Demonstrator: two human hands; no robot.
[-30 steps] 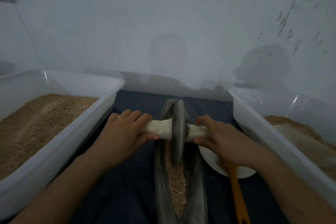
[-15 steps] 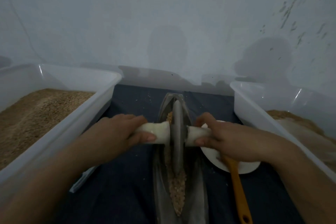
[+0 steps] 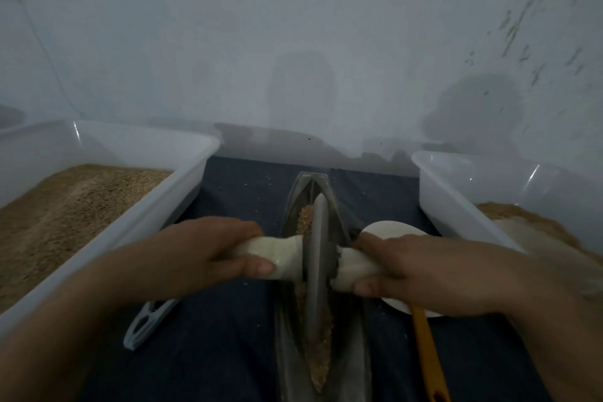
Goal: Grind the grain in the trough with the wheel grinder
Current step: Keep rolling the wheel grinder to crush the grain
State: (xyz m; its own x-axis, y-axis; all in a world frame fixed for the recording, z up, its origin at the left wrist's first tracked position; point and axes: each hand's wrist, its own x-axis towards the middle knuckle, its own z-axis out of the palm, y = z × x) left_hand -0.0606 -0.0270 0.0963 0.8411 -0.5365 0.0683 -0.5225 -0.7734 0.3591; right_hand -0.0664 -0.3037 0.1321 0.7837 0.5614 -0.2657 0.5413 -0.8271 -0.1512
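**Wheel set in the trough, both handles gripped**

Pale, scuffed wall fills the far half of the view, and below it a dark blue cloth (image 3: pixel 228 320) is spread over the work surface. Down the middle of the cloth a long grey boat-shaped metal trough (image 3: pixel 354 352) is laid, pointing away from the viewer. A line of tan grain (image 3: pixel 321 359) is seen along its channel, with more showing at the far end just left of the wheel. The grey metal disc of the wheel grinder (image 3: pixel 316 271) is stood upright on edge in the channel, about midway along the trough. Its cream-coloured handle is run through the disc and is clamped on both sides: the left hand (image 3: pixel 202 258) is wrapped round the left stub, thumb underneath, and the right hand (image 3: pixel 421 271) is curled round the right stub in the same way. Both hands are slightly blurred.

At left a white plastic tub (image 3: pixel 169 206) heaped with brown grain is placed; a pale plastic scoop handle (image 3: pixel 146 323) is seen at its near corner. At right a second white tub (image 3: pixel 450 209) is set, and beside the trough a round white dish (image 3: pixel 394 228) with a yellow-orange handled tool (image 3: pixel 427 352) is partly covered by the right hand.
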